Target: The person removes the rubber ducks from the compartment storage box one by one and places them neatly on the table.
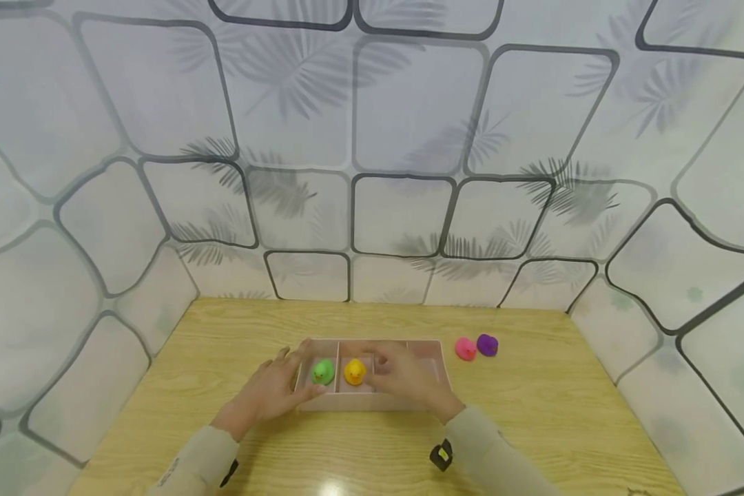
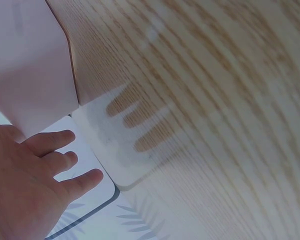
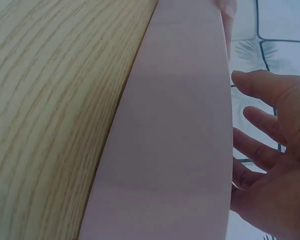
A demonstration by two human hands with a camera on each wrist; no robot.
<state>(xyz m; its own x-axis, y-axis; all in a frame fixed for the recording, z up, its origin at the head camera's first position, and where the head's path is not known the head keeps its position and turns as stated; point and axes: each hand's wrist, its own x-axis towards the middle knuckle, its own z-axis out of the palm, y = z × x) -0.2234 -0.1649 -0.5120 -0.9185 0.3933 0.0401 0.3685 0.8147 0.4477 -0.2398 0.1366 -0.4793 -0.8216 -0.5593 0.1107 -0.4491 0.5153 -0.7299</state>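
A long pale pink divided box lies on the table in the head view. A green toy duck sits in its left compartment, and a yellow toy duck in the one beside it. My left hand is at the box's left end, its thumb by the front rim; the left wrist view shows spread fingers. Over the right half of the box is my right hand, fingertips close to the yellow duck. Loosely bent, parted fingers show in the right wrist view. This hand partly hides the compartments beneath.
Right of the box, a pink toy duck and a purple toy duck lie side by side on the wooden table. Patterned walls rise behind the table and on both sides.
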